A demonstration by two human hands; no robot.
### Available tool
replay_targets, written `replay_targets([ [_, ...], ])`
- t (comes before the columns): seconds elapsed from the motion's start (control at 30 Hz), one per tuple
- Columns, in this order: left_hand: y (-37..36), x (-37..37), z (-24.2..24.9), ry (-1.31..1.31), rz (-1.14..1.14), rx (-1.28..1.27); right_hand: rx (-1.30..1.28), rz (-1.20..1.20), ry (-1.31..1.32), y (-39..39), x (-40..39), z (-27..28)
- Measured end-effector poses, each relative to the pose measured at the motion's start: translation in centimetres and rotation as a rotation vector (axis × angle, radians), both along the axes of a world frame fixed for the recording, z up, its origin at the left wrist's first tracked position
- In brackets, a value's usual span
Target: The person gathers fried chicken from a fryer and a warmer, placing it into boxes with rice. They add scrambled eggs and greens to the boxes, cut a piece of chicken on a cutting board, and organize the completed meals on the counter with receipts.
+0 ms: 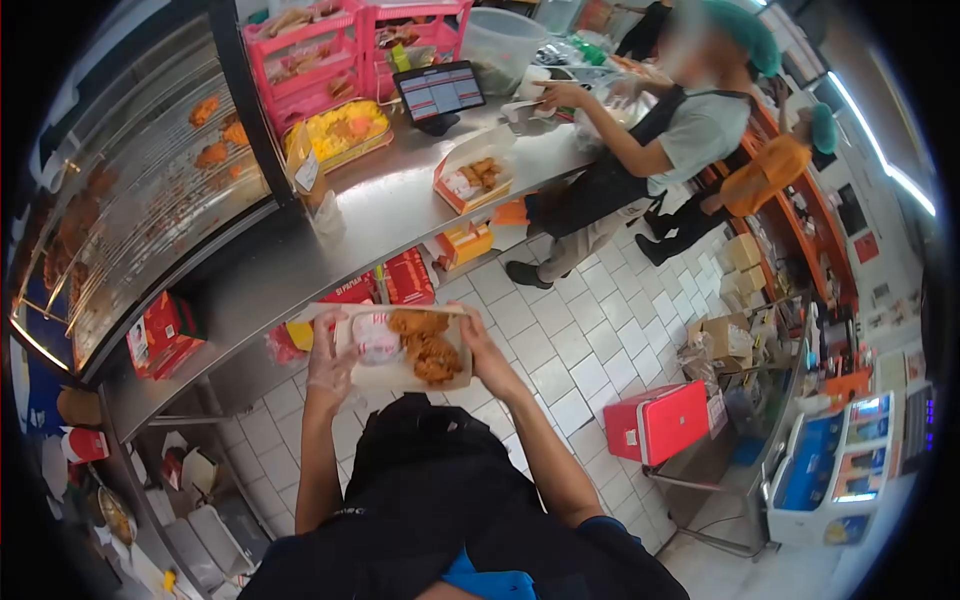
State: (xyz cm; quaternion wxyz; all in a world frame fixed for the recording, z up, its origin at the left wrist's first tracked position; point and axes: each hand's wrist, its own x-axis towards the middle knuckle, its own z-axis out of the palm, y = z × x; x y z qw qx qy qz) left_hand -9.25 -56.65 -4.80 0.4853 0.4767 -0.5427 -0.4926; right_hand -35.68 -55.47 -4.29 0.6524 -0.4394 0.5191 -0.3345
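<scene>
An open white food box [390, 378] is held between my two hands in front of my body. Inside lie pieces of fried chicken [432, 350] on the right and a white wrapped item with red print [376, 338] on the left. My left hand [330, 355], in a clear plastic glove, grips the box's left side. Bare, my right hand [485, 352] closes on its right side. Another open box [462, 190] with chicken pieces stands on the steel counter [390, 215] beyond.
A heated glass cabinet [150, 180] is at left. A screen [440, 92], yellow tray [345, 132] and pink racks [305, 60] are on the counter. Two co-workers [640, 150] [765, 175] stand at right. A red cooler box [655, 422] sits at lower right.
</scene>
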Motion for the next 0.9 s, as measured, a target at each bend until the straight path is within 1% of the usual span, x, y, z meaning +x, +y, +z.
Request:
replay_targets([
  [0.07,-4.3,-1.2,-2.1,0.014,0.017,-0.016,-0.065,0.027,0.021,-4.1,-1.8,1.1],
  [0.13,-7.8,-2.4,-3.0,0.125,0.061,0.049,-0.010,0.024,0.020,-8.5,-3.7,1.3],
  [0.2,-10.7,-3.4,-3.2,0.114,0.095,0.051,-0.017,-0.032,0.011,-13.1,-6.2,1.3],
  [0.27,-13.7,-3.7,-4.9,-0.068,0.231,-0.030,-0.197,-0.149,0.252,-18.8,-10.8,-2.4],
  [0.3,-15.4,-3.1,-7.8,-0.076,0.273,-0.009,-0.296,-0.226,0.458,-22.2,-13.9,-4.9],
  [0.33,-16.8,-3.3,-8.0,-0.082,0.309,-0.003,-0.407,-0.297,0.657,-25.8,-16.4,-6.6],
  [0.4,-18.0,-3.9,-8.3,0.147,0.360,0.120,-0.489,-0.365,0.809,-31.0,-18.2,-6.5],
  [0.47,-19.3,-4.7,-9.1,0.083,0.494,0.069,-0.607,-0.240,1.019,-36.0,-19.3,-8.5],
  [0.5,-20.2,-5.3,-9.8,0.023,0.569,0.020,-0.677,-0.171,1.016,-38.0,-19.6,-9.4],
  [0.53,-20.9,-5.9,-10.6,0.012,0.616,0.034,-0.683,-0.124,0.994,-39.4,-20.4,-10.1],
  [0.6,-21.5,-6.8,-12.7,-0.041,0.703,0.102,-0.625,0.105,0.982,-41.7,-20.9,-10.1],
  [0.63,-21.8,-7.2,-13.6,-0.060,0.745,0.108,-0.635,0.141,0.952,-42.5,-21.0,-10.3],
  [0.67,-22.6,-7.8,-14.5,-0.084,0.746,0.053,-0.516,0.102,0.900,-43.2,-21.4,-10.4],
  [0.7,-23.8,-9.0,-14.1,-0.104,0.736,-0.002,-0.394,0.058,0.857,-44.0,-21.9,-10.5],
  [0.73,-24.9,-10.3,-13.8,-0.113,0.751,0.000,-0.397,0.072,0.846,-44.9,-22.6,-10.9],
  [0.8,-26.3,-13.1,-11.1,-0.236,0.759,0.282,-0.500,0.157,0.815,-45.7,-23.0,-11.4],
  [0.87,-26.2,-12.3,-17.5,-0.826,0.751,0.085,-0.614,0.417,0.831,-46.5,-23.7,-10.3],
  [0.9,-26.4,-12.4,-16.4,-0.815,0.757,0.209,-0.548,0.519,0.896,-46.9,-24.6,-9.5],
])
